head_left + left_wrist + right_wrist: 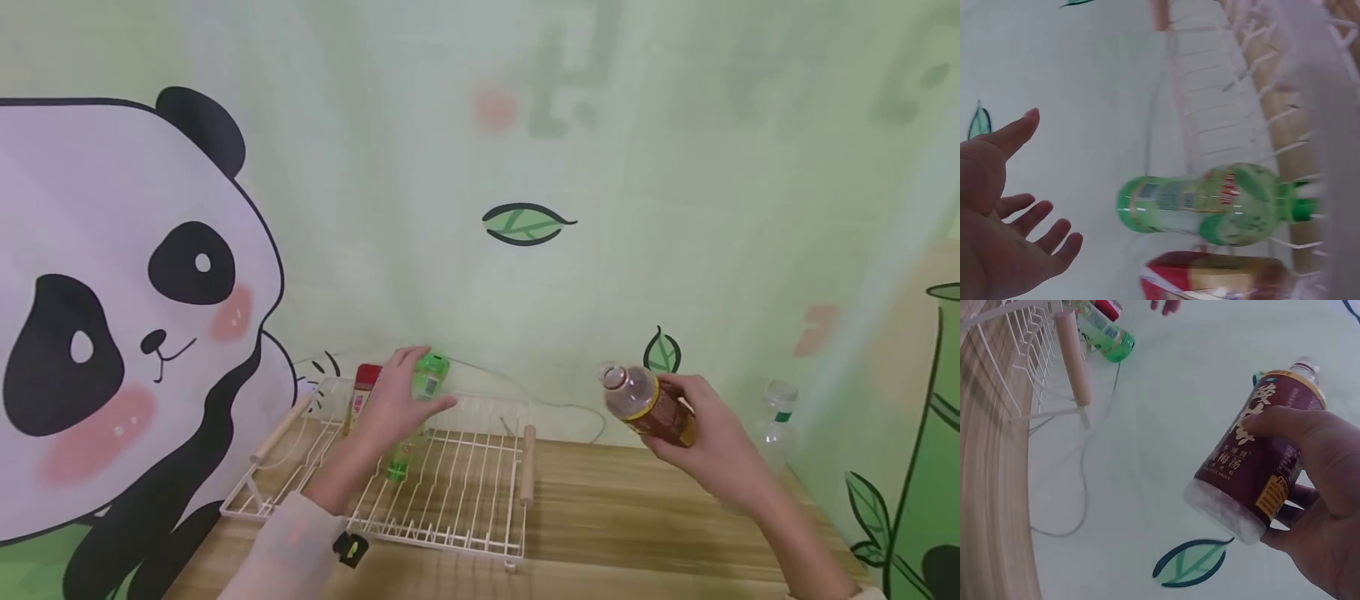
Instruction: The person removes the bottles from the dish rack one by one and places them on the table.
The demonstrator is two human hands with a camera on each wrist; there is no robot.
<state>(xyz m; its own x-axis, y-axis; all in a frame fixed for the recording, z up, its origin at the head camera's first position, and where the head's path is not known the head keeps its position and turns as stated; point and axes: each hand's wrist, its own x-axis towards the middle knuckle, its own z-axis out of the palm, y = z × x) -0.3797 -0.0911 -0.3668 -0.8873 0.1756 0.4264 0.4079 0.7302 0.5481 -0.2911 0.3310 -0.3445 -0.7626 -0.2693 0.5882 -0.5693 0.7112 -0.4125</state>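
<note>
My right hand [708, 425] grips a plastic drink bottle [1254, 450] with a dark red label around its middle, held up above the table. In the head view its clear neck tilts up and to the left. My left hand [397, 396] is raised over the rack, fingers apart and holding nothing. Beside it, a green-tinted bottle [1210, 203] stands neck down in the white wire rack [450, 546]; the left hand partly covers it in the head view. A red-and-gold container [1216, 275] is next to that bottle.
The rack has wooden handles [528, 467] at its sides and stands on a wood-grain table [600, 517]. A clear bottle [780, 417] is at the right, partly behind the right forearm. A thin cord [555, 404] runs along the panda-printed cloth [420, 167] at the back.
</note>
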